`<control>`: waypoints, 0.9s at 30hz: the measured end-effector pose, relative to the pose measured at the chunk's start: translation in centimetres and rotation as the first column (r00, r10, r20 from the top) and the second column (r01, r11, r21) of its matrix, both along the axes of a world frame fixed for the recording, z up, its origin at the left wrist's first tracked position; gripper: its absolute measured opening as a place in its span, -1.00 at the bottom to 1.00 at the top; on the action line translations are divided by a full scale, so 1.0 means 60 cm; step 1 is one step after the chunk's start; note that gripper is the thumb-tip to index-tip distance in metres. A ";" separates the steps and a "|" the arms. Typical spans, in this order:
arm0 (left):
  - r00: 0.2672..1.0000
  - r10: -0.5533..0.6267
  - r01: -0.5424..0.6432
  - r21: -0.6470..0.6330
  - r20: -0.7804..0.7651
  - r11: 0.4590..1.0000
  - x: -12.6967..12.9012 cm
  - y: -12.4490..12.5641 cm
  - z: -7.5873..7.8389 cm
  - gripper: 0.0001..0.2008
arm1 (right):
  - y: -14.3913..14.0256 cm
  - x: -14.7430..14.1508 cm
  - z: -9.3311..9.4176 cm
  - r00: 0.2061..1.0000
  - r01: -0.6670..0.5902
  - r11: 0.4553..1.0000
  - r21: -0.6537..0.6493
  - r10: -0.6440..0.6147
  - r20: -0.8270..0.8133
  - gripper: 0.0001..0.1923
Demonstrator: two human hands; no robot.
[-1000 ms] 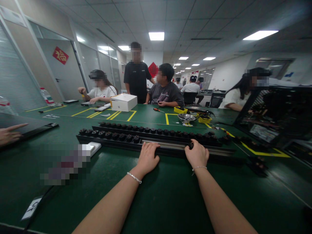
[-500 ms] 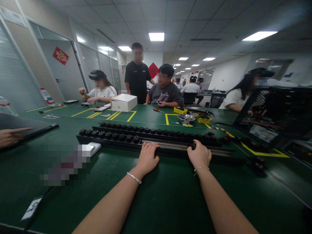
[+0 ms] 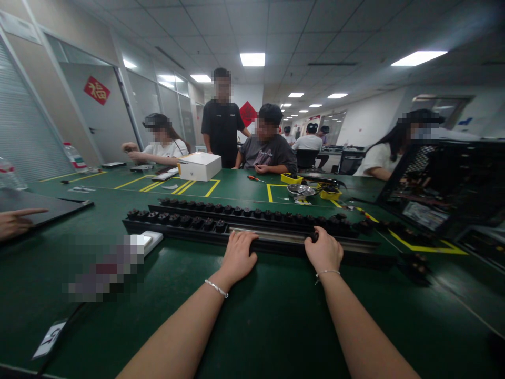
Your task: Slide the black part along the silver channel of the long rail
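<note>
While the extended fingers of my left hand (image 3: 239, 256) rest on the front edge of a black power-strip rail (image 3: 177, 231), the thumb and index finger of my right hand (image 3: 325, 251) are pinched together on a small black module (image 3: 314, 236). It is at the rail's silver channel (image 3: 276, 236); I cannot tell whether it is seated there. The rail lies crosswise before me on the green surface (image 3: 272, 316), with a row of black sockets (image 3: 185, 220) filling its left part. As for writing, the red diamond (image 3: 97, 90) on the door carries a gold 福. On the white tag (image 3: 50, 339) at lower left, the sideways letters look like CT, though I can't be certain. The marks on the white box (image 3: 202, 167) and the black T-shirt (image 3: 221, 121) are too small to read. A second rail (image 3: 256, 219) runs just behind the first, so the gap at the far edge is narrow. On my side, a broad stretch of surface spreads from the front edge back between my forearms. Dark loose parts (image 3: 416, 269) lie near the rail's right end, and a white device (image 3: 153, 241) lies just in front of its left part.
</note>
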State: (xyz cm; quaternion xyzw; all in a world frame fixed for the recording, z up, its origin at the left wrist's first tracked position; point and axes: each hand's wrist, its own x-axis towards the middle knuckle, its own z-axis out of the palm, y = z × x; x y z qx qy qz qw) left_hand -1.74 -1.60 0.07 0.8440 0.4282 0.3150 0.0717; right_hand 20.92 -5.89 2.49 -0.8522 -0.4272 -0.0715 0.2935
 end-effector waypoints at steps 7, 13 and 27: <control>1.000 0.002 -0.002 0.010 0.001 1.000 0.000 0.000 0.001 -0.54 | -0.001 0.007 0.000 1.000 0.024 1.000 -0.002 -0.024 0.013 -0.53; 1.000 0.005 -0.005 0.010 0.002 1.000 0.000 0.000 0.002 -0.54 | -0.001 0.007 0.002 1.000 0.023 1.000 -0.008 -0.023 0.006 -0.54; 1.000 0.001 -0.001 0.012 -0.001 1.000 -0.001 0.001 -0.001 -0.55 | -0.009 0.028 0.000 0.999 0.047 0.999 -0.001 -0.047 0.004 -0.54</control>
